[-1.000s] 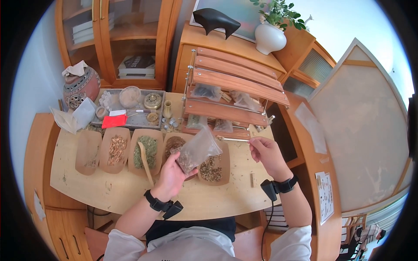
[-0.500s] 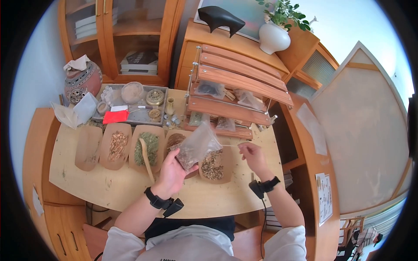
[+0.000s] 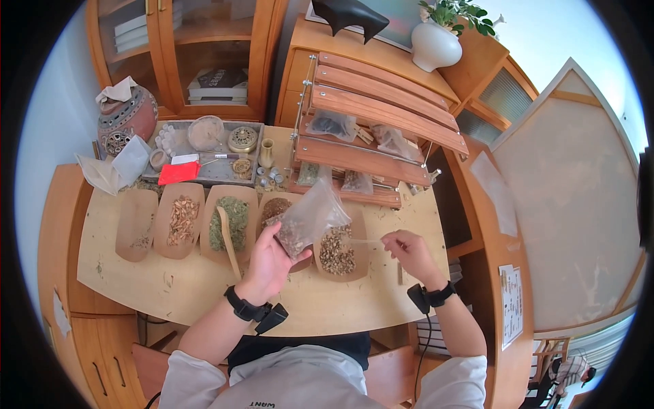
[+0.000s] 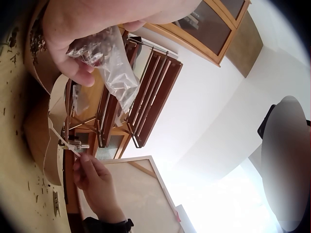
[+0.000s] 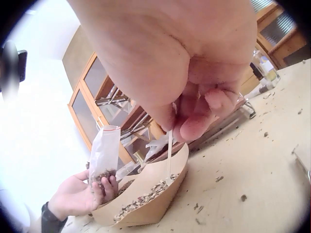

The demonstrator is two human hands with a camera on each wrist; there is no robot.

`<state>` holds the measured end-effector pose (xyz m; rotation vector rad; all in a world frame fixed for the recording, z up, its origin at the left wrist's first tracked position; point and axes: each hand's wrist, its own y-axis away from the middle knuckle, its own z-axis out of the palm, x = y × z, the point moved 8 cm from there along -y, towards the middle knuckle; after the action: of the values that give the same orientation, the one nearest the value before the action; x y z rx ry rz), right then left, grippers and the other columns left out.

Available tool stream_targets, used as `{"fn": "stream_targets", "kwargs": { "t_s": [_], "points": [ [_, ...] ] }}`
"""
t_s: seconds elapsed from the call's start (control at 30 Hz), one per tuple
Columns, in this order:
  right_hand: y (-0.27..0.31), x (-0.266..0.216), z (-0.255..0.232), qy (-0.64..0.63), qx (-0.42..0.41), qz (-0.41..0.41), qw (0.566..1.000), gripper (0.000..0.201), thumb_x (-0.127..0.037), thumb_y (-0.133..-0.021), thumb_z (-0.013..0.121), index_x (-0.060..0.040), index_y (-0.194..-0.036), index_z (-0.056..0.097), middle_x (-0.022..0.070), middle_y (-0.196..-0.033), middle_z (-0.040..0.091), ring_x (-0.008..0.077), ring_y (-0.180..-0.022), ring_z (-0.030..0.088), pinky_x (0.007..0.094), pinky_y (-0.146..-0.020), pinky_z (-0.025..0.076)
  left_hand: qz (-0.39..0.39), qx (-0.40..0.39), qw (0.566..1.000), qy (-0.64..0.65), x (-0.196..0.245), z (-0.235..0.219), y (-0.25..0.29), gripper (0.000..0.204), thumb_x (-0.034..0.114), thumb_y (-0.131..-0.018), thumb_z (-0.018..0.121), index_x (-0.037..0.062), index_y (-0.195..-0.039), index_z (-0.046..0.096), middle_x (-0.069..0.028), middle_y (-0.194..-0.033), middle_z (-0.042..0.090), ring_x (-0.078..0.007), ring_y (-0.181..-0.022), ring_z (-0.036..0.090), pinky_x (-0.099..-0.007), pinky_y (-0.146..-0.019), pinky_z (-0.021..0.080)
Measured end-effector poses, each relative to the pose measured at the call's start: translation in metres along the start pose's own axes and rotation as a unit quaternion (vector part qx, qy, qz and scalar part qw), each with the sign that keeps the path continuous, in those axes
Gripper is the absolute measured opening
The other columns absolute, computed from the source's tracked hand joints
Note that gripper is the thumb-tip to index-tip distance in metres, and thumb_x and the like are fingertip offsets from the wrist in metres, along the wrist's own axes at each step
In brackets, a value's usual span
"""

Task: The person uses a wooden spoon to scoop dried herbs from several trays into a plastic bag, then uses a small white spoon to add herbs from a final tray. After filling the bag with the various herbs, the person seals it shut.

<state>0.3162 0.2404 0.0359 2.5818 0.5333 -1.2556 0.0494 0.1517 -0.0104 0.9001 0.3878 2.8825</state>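
Observation:
A clear zip bag (image 3: 312,213) with brown dried bits in its bottom is gripped by my left hand (image 3: 267,262) above the trays. In the right wrist view the bag (image 5: 105,150) stands upright in the fingers of the left hand (image 5: 80,195). My right hand (image 3: 414,255) pinches the end of a thin pale stick (image 3: 364,240); the stick's other end (image 5: 169,178) reaches into the rightmost paper tray (image 3: 359,262), at the dried pieces (image 3: 335,253). The curled fingers of the right hand (image 5: 194,107) show close up in its wrist view.
To the left stand paper trays of orange-brown pieces (image 3: 182,219) and green herb (image 3: 232,221), with a wooden spoon (image 3: 228,235). Behind are a grey tray (image 3: 231,178) of small vessels and a wooden rack (image 3: 368,160) holding bags. A clothespin (image 4: 56,204) lies near the right hand.
The right hand came leftward, then shifted slightly right and down, and the stick's tip moved from beside the bag down to the rightmost tray. The left hand still holds the bag.

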Motion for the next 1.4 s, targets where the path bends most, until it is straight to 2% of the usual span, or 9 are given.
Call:
{"fn": "stream_targets", "kwargs": {
  "t_s": [0.1, 0.2, 0.3, 0.6, 0.8, 1.03, 1.23, 1.33, 1.4],
  "points": [
    [0.012, -0.004, 0.01, -0.023, -0.035, 0.019, 0.999, 0.015, -0.009, -0.094, 0.062, 0.0032, -0.099, 0.069, 0.0047, -0.079, 0.066, 0.0101, -0.064, 0.059, 0.0242, -0.06, 0.049, -0.003, -0.003, 1.0, -0.001, 0.0, 0.001, 0.001, 0.048, 0.04, -0.1, 0.043, 0.0087, -0.136, 0.046, -0.0054, -0.13, 0.057, -0.0187, -0.117, 0.055, -0.0401, -0.092, 0.048],
    [0.018, 0.005, -0.003, -0.037, 0.038, 0.056, 0.997, 0.017, -0.01, -0.095, 0.06, 0.0029, -0.1, 0.069, 0.0046, -0.076, 0.065, 0.0095, -0.062, 0.058, 0.024, -0.059, 0.048, -0.008, -0.005, 1.0, -0.001, -0.002, 0.002, 0.001, 0.047, 0.039, -0.1, 0.043, 0.0086, -0.136, 0.046, -0.0054, -0.129, 0.057, -0.0188, -0.117, 0.055, -0.0402, -0.092, 0.049],
    [0.02, 0.01, -0.007, 0.011, 0.035, 0.071, 0.997, 0.019, -0.012, -0.097, 0.058, 0.0039, -0.1, 0.068, 0.0036, -0.073, 0.063, 0.0084, -0.062, 0.057, 0.0241, -0.057, 0.047, -0.01, -0.004, 1.0, -0.003, -0.002, 0.002, 0.001, 0.044, 0.039, -0.1, 0.042, 0.0109, -0.134, 0.046, -0.0048, -0.128, 0.058, -0.0178, -0.116, 0.056, -0.0392, -0.089, 0.049],
    [0.023, 0.031, 0.042, -0.196, -0.063, 0.196, 0.959, 0.02, -0.013, -0.097, 0.056, 0.0023, -0.096, 0.068, 0.0002, -0.074, 0.06, 0.0065, -0.06, 0.051, 0.0203, -0.055, 0.042, -0.01, 0.002, 1.0, -0.002, -0.002, 0.002, 0.001, 0.044, 0.039, -0.1, 0.042, 0.0109, -0.134, 0.047, -0.0049, -0.127, 0.059, -0.0182, -0.115, 0.057, -0.0397, -0.09, 0.049],
    [0.023, 0.029, 0.048, -0.23, -0.077, 0.243, 0.939, 0.017, -0.013, -0.097, 0.057, -0.0003, -0.095, 0.068, -0.0016, -0.076, 0.058, 0.0056, -0.06, 0.05, 0.0198, -0.054, 0.039, -0.008, 0.005, 1.0, -0.003, -0.002, -0.001, -0.001, 0.047, 0.039, -0.101, 0.043, 0.0088, -0.136, 0.047, -0.0054, -0.13, 0.057, -0.0189, -0.117, 0.055, -0.0405, -0.092, 0.049],
    [0.018, 0.017, 0.017, -0.271, -0.032, 0.221, 0.936, 0.017, -0.014, -0.097, 0.057, 0.0, -0.094, 0.067, -0.0014, -0.073, 0.056, 0.0064, -0.058, 0.049, 0.0209, -0.052, 0.037, -0.009, 0.003, 1.0, 0.002, -0.003, -0.003, -0.002, 0.043, 0.039, -0.1, 0.044, 0.0112, -0.133, 0.047, -0.0052, -0.128, 0.059, -0.0186, -0.115, 0.057, -0.0402, -0.09, 0.05],
    [0.001, -0.034, -0.04, -0.271, 0.04, 0.164, 0.948, 0.017, -0.015, -0.097, 0.058, -0.0004, -0.093, 0.067, -0.002, -0.07, 0.054, 0.0057, -0.056, 0.047, 0.0217, -0.051, 0.035, -0.015, 0.004, 1.0, -0.007, -0.005, 0.0, 0.0, 0.044, 0.04, -0.1, 0.044, 0.0116, -0.134, 0.047, -0.0051, -0.129, 0.058, -0.0187, -0.117, 0.056, -0.0396, -0.09, 0.05],
    [-0.009, -0.057, -0.044, -0.266, 0.049, 0.118, 0.956, 0.017, -0.015, -0.097, 0.059, -0.0004, -0.094, 0.068, -0.0019, -0.07, 0.055, 0.0053, -0.056, 0.048, 0.0207, -0.051, 0.037, -0.026, -0.011, 1.0, -0.011, -0.006, 0.004, 0.002, 0.044, 0.039, -0.101, 0.043, 0.0115, -0.135, 0.046, -0.005, -0.13, 0.057, -0.0186, -0.118, 0.055, -0.0393, -0.09, 0.05],
    [-0.009, -0.071, -0.038, -0.209, 0.062, 0.097, 0.971, 0.019, -0.016, -0.097, 0.061, 0.0008, -0.096, 0.068, -0.0004, -0.073, 0.06, 0.0055, -0.057, 0.052, 0.0196, -0.052, 0.039, -0.035, -0.025, 0.999, -0.011, -0.008, 0.005, 0.002, 0.044, 0.039, -0.101, 0.043, 0.0112, -0.135, 0.046, -0.0049, -0.13, 0.057, -0.0186, -0.118, 0.055, -0.0392, -0.09, 0.05]
  ]
}}
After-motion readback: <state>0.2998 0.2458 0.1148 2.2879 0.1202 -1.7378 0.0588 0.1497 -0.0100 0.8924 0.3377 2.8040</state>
